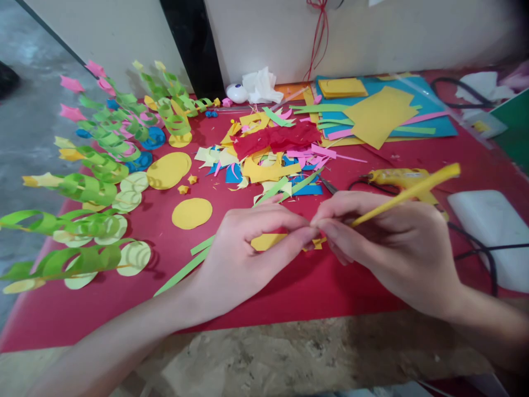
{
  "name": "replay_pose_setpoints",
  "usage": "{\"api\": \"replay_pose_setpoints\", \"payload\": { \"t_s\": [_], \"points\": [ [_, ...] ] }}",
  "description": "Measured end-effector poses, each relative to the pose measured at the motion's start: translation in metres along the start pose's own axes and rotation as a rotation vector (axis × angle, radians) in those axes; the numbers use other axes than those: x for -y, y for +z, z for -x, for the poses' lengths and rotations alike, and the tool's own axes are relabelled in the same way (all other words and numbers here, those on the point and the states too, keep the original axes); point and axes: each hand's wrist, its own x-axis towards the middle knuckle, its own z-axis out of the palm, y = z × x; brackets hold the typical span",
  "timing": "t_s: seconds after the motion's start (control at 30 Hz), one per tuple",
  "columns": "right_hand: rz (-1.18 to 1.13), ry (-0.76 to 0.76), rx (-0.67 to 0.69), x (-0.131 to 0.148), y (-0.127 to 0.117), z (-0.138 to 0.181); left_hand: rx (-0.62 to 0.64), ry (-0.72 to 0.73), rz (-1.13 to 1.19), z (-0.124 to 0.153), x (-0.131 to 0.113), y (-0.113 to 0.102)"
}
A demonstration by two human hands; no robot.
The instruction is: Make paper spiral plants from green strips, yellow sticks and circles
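Left hand (pixel 256 245) and right hand (pixel 397 248) meet above the tabletop (pixel 289 306), toward its front edge — right holds a yellow strip (pixel 407 195), left seems to pinch narrowly its hidden end. Green spirals (pixel 103 194) along the left edge look finished — this strip, probably not yet.

Matt paper and smooth plastic on a red table (pixel 314 300) with a faint sheen.
The yellow stick (pixel 413 196) looks like matt rolled paper; matt paper spirals (pixel 97 196) line the left edge. Toward the right edge, the glue gun (pixel 392 176) and white case (pixel 487 220) are smooth plastic. By the far edge sits soft, crumpled tissue (pixel 262 85).
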Motion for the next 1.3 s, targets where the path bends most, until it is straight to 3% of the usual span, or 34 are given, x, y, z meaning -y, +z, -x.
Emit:
{"api": "replay_pose_setpoints", "payload": {
  "t_s": [0.17,0.67,0.97,1.3],
  "points": [
    [-0.081,0.067,-0.024,0.0006,0.0010,0.0016,0.016,-0.039,0.032,-0.0018,-0.0007,0.0005],
    [0.052,-0.159,-0.176,-0.0055,0.0049,0.0053,-0.014,-0.036,0.031,-0.0016,-0.0018,-0.0013],
    [0.097,-0.140,-0.217,-0.0058,0.0045,0.0057,-0.035,-0.056,0.052,-0.0006,-0.0010,-0.0006],
    [0.032,-0.156,-0.138,-0.0036,0.0051,0.0034,-0.074,-0.019,-0.029,-0.0011,-0.0006,-0.0001]
  ]
}}
